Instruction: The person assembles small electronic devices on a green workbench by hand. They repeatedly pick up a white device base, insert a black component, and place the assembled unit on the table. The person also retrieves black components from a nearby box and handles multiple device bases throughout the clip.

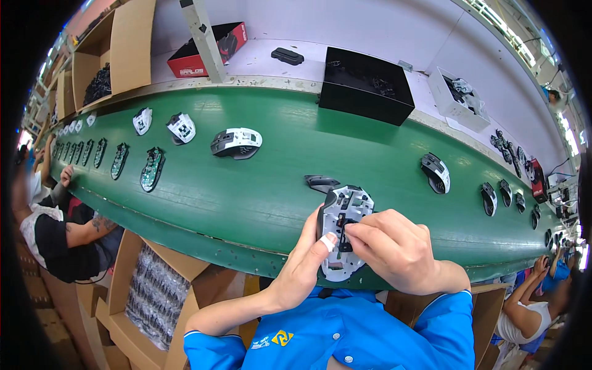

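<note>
At lower centre, the left hand [297, 273] grips an opened mouse [359, 200]; the right hand [398, 250] bunches its fingertips at the mouse's middle, partly hiding it; whether they pinch a part, I cannot tell. A dark cover [320, 182] lies just beyond on the green belt [345, 148]. Circuit boards [152, 169] line the left, mice [435, 172] the right. White lettering marks the upper-left red box [187, 68]; a yellow emblem [282, 338], the blue shirt [320, 336].

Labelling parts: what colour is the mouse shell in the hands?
Mouse shell: mostly white, black left side; head view shows best.
</note>
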Tool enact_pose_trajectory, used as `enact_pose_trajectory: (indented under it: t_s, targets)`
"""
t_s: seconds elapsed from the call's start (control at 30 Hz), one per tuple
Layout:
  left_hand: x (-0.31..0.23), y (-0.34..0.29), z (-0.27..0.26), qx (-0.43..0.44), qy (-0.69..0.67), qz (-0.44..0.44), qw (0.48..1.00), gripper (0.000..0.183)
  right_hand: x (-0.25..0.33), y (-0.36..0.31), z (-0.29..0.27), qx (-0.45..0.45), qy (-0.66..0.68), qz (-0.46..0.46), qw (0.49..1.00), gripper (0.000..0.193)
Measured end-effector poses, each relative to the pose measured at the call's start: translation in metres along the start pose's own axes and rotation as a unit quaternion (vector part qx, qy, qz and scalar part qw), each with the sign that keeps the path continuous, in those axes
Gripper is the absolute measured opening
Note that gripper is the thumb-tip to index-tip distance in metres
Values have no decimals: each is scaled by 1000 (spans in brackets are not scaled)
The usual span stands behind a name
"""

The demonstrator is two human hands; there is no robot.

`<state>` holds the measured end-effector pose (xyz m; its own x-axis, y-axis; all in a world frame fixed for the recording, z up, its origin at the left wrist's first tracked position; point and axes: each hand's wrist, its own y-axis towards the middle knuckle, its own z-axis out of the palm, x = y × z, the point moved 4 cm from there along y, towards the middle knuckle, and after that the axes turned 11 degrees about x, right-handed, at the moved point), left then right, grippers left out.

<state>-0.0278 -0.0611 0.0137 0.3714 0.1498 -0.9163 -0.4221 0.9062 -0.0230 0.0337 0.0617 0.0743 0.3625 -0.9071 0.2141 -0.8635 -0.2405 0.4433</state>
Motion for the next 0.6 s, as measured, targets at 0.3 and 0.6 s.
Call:
enact_pose_trajectory:
  t_s: [0.3, 0.6]
  targets:
    - [-6, 3, 1, 23, 23, -31, 999, 53, 9, -4, 2, 39, -86, 3, 996, 32]
    - [-6, 6, 0, 2, 102, -17, 995, 48, 14, 2, -3, 74, -150, 20, 986, 34]
